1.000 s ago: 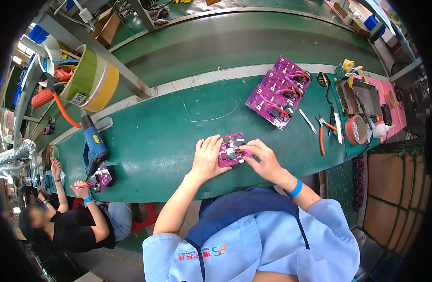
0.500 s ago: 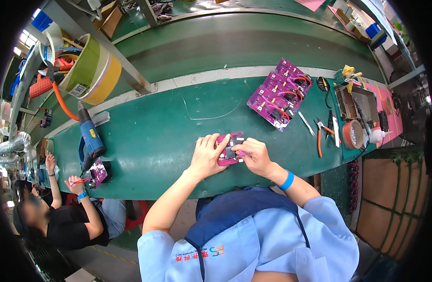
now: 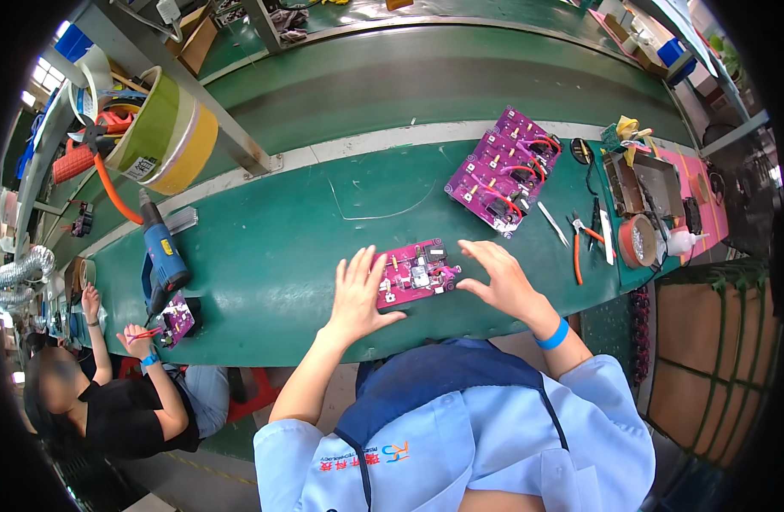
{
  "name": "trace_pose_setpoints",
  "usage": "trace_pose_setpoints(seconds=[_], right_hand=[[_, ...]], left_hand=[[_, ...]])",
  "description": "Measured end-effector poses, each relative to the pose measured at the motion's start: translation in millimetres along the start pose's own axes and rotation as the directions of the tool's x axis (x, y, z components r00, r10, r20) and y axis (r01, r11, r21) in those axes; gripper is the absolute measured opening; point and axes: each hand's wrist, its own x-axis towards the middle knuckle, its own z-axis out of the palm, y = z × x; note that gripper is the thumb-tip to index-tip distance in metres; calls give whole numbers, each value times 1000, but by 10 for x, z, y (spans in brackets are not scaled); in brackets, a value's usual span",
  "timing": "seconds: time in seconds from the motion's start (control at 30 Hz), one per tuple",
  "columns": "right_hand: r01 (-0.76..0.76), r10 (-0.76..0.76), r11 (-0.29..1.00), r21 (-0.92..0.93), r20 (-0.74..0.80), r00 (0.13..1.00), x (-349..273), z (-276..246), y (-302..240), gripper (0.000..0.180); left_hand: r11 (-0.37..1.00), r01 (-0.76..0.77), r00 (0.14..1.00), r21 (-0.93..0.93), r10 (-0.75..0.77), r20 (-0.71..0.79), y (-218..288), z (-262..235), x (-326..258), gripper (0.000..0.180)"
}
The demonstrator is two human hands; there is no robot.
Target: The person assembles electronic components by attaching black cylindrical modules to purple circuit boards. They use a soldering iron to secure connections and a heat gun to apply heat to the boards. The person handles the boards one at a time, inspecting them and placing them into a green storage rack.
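Note:
A purple circuit board (image 3: 396, 293) with black and silver parts lies flat on the green bench mat in front of me. My left hand (image 3: 355, 294) rests at its left edge, fingers stretched and thumb spread, gripping nothing. To the right of the board, my right hand (image 3: 504, 286) hovers with thumb and fingers apart, holding nothing and not touching it. A small magenta bundle (image 3: 448, 274) sits at the board's right end; its exact kind is too small to tell. Farther back on the right lie several joined purple boards (image 3: 501, 171) with red wires.
At the right lie orange-handled pliers (image 3: 578, 247), tweezers (image 3: 552, 224), a solder roll (image 3: 638, 241) and a metal tray (image 3: 665, 188). A blue heat gun (image 3: 163, 252) stands at the left, below a hanging tool bucket (image 3: 171, 136). A co-worker (image 3: 123, 388) sits at the left with another board (image 3: 178, 320).
Both hands have come off the board's parts and opened. My right hand moved right, away from the board; my left slid to its left edge, and more of the board shows.

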Motion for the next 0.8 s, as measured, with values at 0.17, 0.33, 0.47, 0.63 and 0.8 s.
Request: trace_pose_setpoints(seconds=[0.17,0.33,0.47,0.63,0.8], right_hand=[[76,-119,984,-162,-274,954,-184,349,-162,84],[239,-236,911,-335,50,970,159,639,-343,84],[367,-349,733,-573,145,926,340,722,-45,73],[432,-302,805,-407,345,889,643,462,-151,70],[331,-230,921,-208,398,888,869,427,-28,61]], left_hand=[[994,30,996,-104,-39,-80,-181,75,-236,96],[985,4,972,-172,-44,-229,-232,249,-234,82],[983,13,971,-185,-57,-231,-247,328,-222,77],[958,97,964,-270,-157,-212,-235,319,-208,84],[962,85,978,-261,-131,-163,-313,186,-110,98]])
